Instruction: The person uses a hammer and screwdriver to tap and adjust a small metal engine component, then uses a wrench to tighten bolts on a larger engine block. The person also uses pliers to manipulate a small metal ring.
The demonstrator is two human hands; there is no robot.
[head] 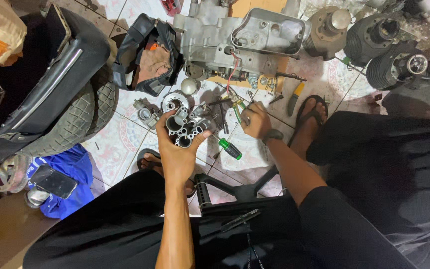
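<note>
My left hand (176, 152) grips a grey metal carburettor body (187, 128), held upright over the tiled floor, its round bores facing me. My right hand (256, 121) reaches down to the floor just right of it, fingers closed around a small tool or part with a green-and-yellow handle (237, 110); what exactly it holds is partly hidden. A green-handled screwdriver (228, 148) lies on the tiles between my hands. An engine case (235, 45) with a red wire stands beyond them.
A scooter's rear tyre (78, 117) and black body sit at left. An open black bag (148, 55) lies near the engine. Several engine cylinders (374, 35) stand at the top right. A phone (53, 182) rests on blue cloth. Small parts and bolts are scattered on the floor.
</note>
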